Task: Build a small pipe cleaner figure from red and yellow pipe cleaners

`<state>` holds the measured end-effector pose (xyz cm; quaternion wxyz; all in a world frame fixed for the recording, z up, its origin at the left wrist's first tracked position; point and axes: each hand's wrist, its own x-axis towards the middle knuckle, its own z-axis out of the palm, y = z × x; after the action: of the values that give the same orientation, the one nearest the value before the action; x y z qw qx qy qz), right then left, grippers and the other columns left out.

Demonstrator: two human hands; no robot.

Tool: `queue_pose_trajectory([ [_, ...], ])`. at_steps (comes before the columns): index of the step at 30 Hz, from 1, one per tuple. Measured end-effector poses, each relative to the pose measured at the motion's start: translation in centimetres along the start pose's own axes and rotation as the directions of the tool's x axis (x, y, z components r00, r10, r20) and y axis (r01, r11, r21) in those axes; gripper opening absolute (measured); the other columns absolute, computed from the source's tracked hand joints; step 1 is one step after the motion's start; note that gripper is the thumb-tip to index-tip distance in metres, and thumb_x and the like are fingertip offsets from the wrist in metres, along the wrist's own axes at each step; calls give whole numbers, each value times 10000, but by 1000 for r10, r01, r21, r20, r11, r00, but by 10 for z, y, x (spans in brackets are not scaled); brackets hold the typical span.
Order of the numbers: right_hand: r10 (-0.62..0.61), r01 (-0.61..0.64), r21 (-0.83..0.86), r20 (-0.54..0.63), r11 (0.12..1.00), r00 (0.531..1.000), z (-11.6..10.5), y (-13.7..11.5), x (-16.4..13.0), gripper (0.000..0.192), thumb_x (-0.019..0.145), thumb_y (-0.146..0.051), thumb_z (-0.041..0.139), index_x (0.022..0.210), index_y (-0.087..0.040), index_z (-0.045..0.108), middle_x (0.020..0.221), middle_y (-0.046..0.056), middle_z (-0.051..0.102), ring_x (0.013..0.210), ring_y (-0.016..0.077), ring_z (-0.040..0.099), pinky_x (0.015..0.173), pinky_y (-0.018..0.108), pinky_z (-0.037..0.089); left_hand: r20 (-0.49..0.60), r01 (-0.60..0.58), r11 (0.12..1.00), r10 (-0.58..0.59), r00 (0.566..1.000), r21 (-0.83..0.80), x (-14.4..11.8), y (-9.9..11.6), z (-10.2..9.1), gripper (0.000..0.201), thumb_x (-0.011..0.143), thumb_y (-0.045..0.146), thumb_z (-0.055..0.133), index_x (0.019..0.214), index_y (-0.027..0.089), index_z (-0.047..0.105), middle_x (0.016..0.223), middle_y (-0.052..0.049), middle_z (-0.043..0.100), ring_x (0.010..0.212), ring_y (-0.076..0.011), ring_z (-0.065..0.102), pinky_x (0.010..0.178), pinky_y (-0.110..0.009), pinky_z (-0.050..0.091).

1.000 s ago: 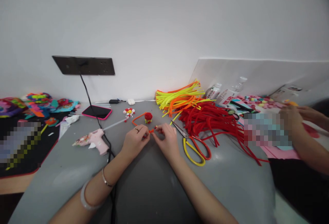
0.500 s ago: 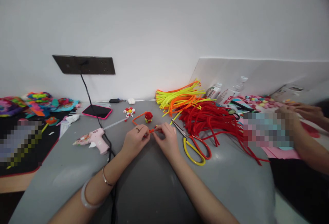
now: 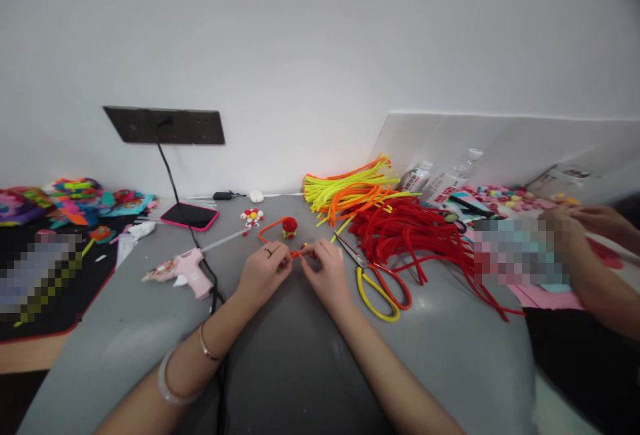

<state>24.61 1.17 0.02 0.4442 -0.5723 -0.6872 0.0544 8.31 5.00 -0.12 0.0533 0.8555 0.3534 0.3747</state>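
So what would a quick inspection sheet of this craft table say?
Surface: grey table, crowded toward the back.
Job's things: short orange pipe cleaner piece pinched between both hands.
Clutter: scissors, red pipe cleaners, yellow and orange pipe cleaners, pink glue gun, phone, small red craft piece.
Fingers: left hand and right hand both closed on the piece.
Cables: black cable runs from wall socket strip across the table.
Surroundings: white wall; another person's hands at right.

Fingertip-hidden end of orange pipe cleaner (image 3: pixel 296 254)
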Motion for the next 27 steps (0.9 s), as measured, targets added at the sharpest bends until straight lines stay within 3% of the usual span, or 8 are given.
queue_pose_trajectory([
  [6, 39, -36, 61, -49, 998, 998, -3, 4, 1, 72, 842, -169, 572, 782, -208, 583, 789, 7, 618, 747, 173, 557, 733, 317, 348, 16, 10, 1000, -10, 1000, -16, -2, -2, -1, 114, 836, 109, 523, 790, 211, 545, 834, -26, 644, 814, -167, 615, 728, -265, 468],
  [12, 80, -70, 175, -53, 982, 995, -7, 6, -3, 77, 835, -174, 578, 760, -190, 587, 736, -2, 582, 691, 155, 517, 703, 298, 339, 129, 186, 980, -176, 976, -67, 0, -7, -4, 93, 815, 125, 566, 772, 207, 553, 782, -2, 639, 762, -164, 595, 691, -266, 450],
  [17, 81, -95, 184, 85, 978, 993, -11, 2, -16, 55, 803, -166, 593, 753, -187, 583, 754, 4, 595, 695, 152, 510, 708, 292, 335, 134, 285, 956, -274, 952, -65, 1, -15, -3, 58, 827, 178, 581, 779, 208, 573, 779, -5, 643, 756, -172, 586, 686, -282, 435],
  [21, 97, -155, 264, 218, 952, 971, -13, 1, -28, 52, 794, -165, 569, 749, -189, 575, 656, -19, 508, 606, 131, 454, 595, 252, 335, 160, 294, 953, -280, 946, -69, 2, -18, -2, 62, 817, 188, 595, 763, 209, 574, 763, -4, 644, 746, -178, 577, 679, -286, 430],
  [27, 200, -402, 391, 464, 828, 863, -17, 2, -31, 113, 797, -279, 588, 756, -174, 580, 602, -38, 477, 539, 103, 415, 514, 231, 308, 151, 307, 949, -294, 944, -69, 2, -17, -1, 66, 814, 198, 620, 752, 207, 601, 761, -13, 659, 726, -182, 573, 653, -287, 421],
])
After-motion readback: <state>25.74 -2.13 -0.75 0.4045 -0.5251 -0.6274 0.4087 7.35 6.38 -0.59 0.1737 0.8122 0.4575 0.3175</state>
